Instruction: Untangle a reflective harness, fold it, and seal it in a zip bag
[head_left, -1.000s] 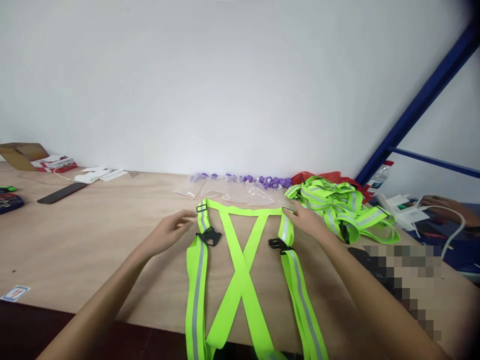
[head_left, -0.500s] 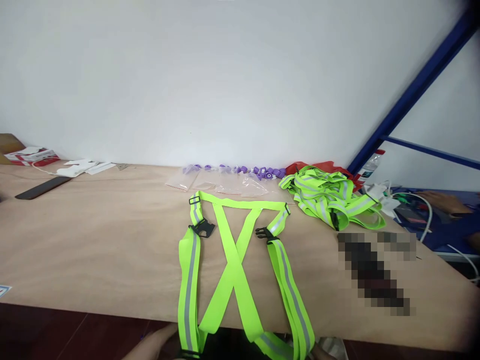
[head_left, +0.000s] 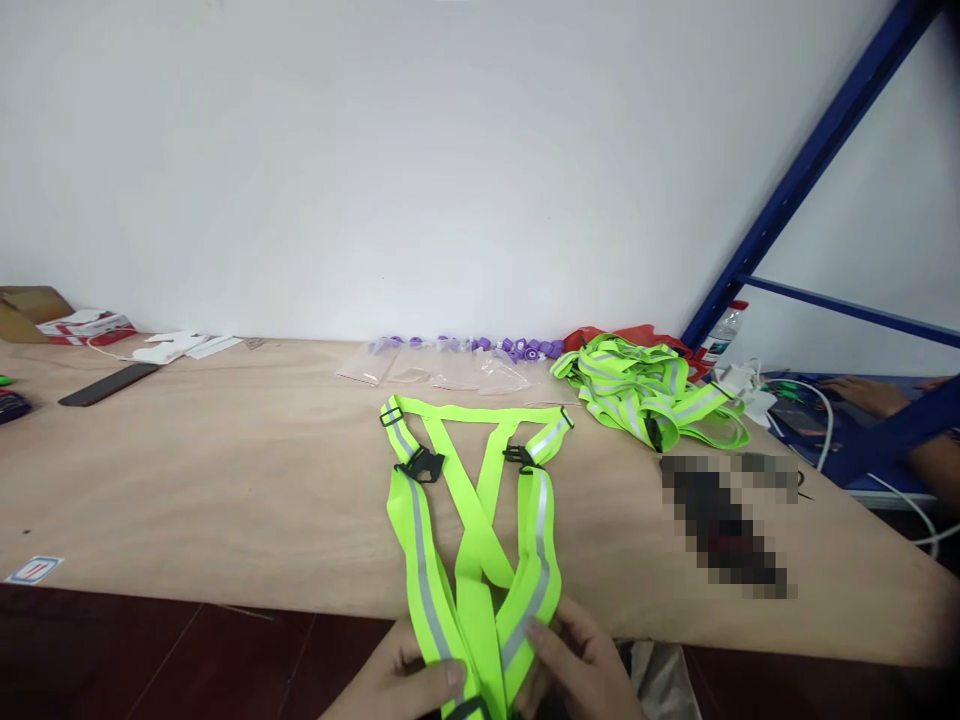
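A neon-green reflective harness (head_left: 474, 500) with grey stripes lies on the table, its far end flat and its straps crossing in the middle. My left hand (head_left: 409, 675) pinches the left strap near the table's front edge, thumb on top. The right strap is held by my right hand (head_left: 577, 660), thumb over the grey stripe. Two black buckle parts sit apart on the straps, a socket half (head_left: 424, 465) at left and a pronged half (head_left: 519, 455) at right. Another black buckle (head_left: 466, 708) shows by my left thumb, partly cut off by the bottom edge.
A heap of similar green straps (head_left: 637, 385) lies at the back right by a bottle (head_left: 724, 330). Clear plastic bags (head_left: 480, 370) and purple pieces (head_left: 529, 349) line the wall. A black bar (head_left: 109, 384) is at left. Another person's hand (head_left: 870, 393) shows at far right.
My hands have come up into view holding the near straps. The two side straps have been drawn inward and closer together, bunching the near end. The view has shifted slightly.
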